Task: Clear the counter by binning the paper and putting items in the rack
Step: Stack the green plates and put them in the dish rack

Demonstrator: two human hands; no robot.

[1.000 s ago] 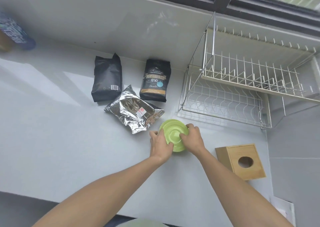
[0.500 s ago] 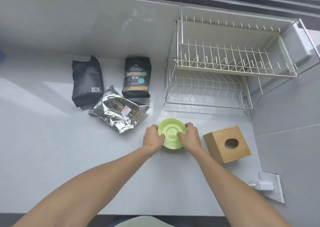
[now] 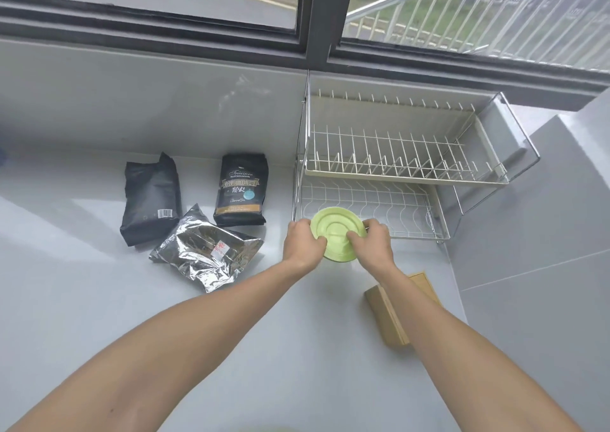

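Note:
A light green plate (image 3: 335,233) is held bottom side up between both hands, tilted, just in front of the lower tier of the wire dish rack (image 3: 389,171). My left hand (image 3: 302,242) grips its left rim and my right hand (image 3: 373,243) grips its right rim. The plate overlaps the rack's lower front edge in view. Both tiers of the rack hold no dishes. No paper is in view.
Two black coffee bags (image 3: 150,199) (image 3: 240,189) and a silver foil bag (image 3: 206,255) lie on the grey counter (image 3: 99,299) to the left. A wooden tissue box (image 3: 389,312) sits under my right forearm. A window runs behind the counter.
Both hands have lifted the green plate off the counter and carried it toward the rack's lower tier. The camera has tilted up, bringing the window into view.

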